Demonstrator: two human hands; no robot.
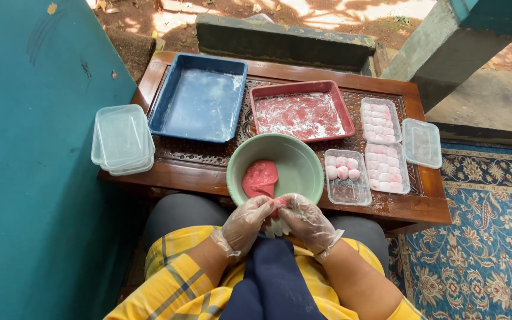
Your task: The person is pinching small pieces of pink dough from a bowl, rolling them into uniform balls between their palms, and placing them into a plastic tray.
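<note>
Low in the middle of the frame, left hand (245,223) and right hand (307,220), both in clear plastic gloves, pinched together around a small pink piece of dough (278,204), fingers curled shut on it from either side. Just above, a green bowl (299,155) with a bigger pink dough lump (260,178) inside. To the right, a clear container (347,185) partly filled with pale pink balls (342,167); upper centre, a floured red tray (301,112).
</note>
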